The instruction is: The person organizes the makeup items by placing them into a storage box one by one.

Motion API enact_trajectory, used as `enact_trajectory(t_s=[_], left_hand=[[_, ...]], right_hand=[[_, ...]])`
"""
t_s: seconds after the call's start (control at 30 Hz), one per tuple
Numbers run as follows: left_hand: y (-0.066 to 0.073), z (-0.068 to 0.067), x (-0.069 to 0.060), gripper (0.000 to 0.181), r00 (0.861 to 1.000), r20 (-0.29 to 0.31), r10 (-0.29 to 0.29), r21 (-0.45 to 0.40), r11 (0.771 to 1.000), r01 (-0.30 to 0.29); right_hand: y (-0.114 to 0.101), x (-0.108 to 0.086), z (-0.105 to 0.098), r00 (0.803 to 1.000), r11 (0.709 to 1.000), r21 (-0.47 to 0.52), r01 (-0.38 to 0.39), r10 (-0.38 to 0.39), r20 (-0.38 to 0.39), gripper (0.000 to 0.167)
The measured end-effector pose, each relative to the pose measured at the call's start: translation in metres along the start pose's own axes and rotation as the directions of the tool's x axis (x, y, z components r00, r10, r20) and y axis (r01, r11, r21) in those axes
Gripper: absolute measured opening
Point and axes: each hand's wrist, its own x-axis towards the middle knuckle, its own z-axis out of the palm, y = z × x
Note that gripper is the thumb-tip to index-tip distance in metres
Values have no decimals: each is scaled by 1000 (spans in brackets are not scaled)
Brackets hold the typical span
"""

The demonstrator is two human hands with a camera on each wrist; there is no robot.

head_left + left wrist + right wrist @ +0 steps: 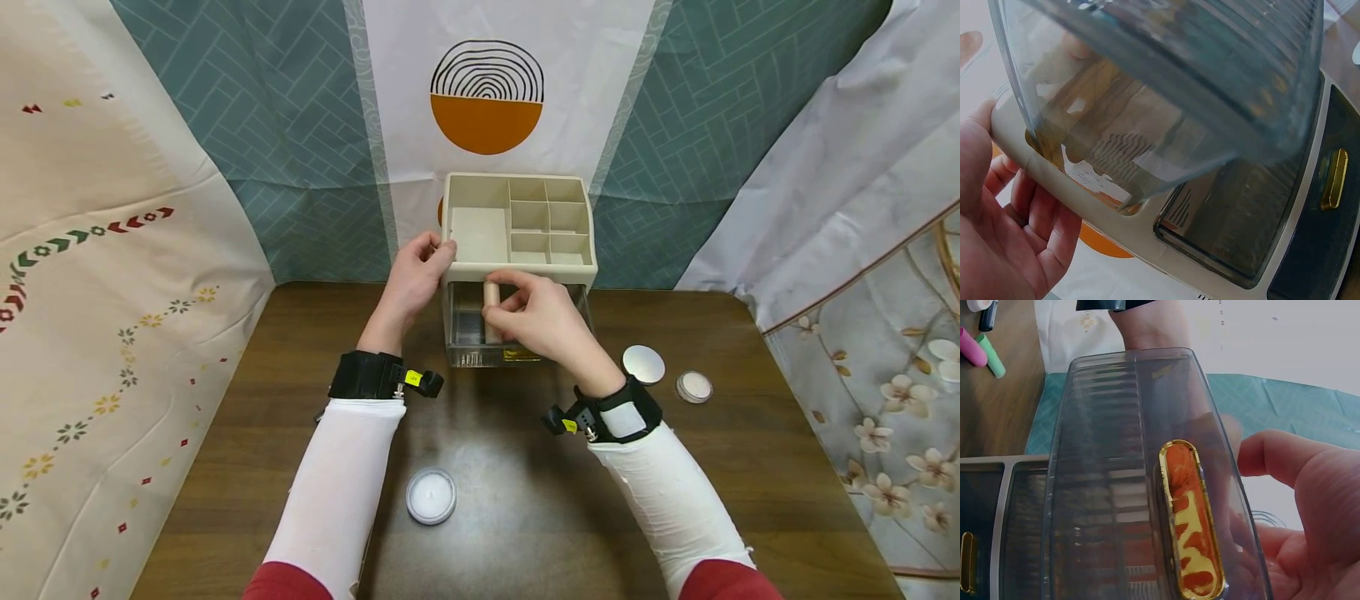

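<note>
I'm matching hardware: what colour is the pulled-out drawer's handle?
The handle is shiny gold, seen best in the right wrist view.

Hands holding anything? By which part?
Right hand pinches a beige cylinder toward its far end, at the open drawer; left hand grips the organizer by its left edge.

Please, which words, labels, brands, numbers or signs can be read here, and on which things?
No text is readable.
Left wrist's yellow tag: dark marks, too small to read.
Right wrist's yellow tag: any marks too small to read.
Beige organizer: no lettering visible.
</note>
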Motion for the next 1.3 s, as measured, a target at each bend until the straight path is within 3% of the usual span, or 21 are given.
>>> enact_trajectory(t_s=[0.3,0.6,0.97,1.3], left_hand=[[0,0,-1,26,1000,15,-17,2,1000,17],[0,-2,-1,26,1000,7,-18,4,1000,18],[0,-1,-2,26,1000,9,-17,13,1000,17],[0,-1,-2,26,1000,8,-13,-2,1000,13]], right_hand=[[-2,4,3,995,996,-83,-31,39,97,55],[-7,15,12,980,993,-115,27,-4,200,53],[-9,21,24,972,971,-231,55,1,235,51],[-9,22,27,968,964,-263,32,36,248,50]])
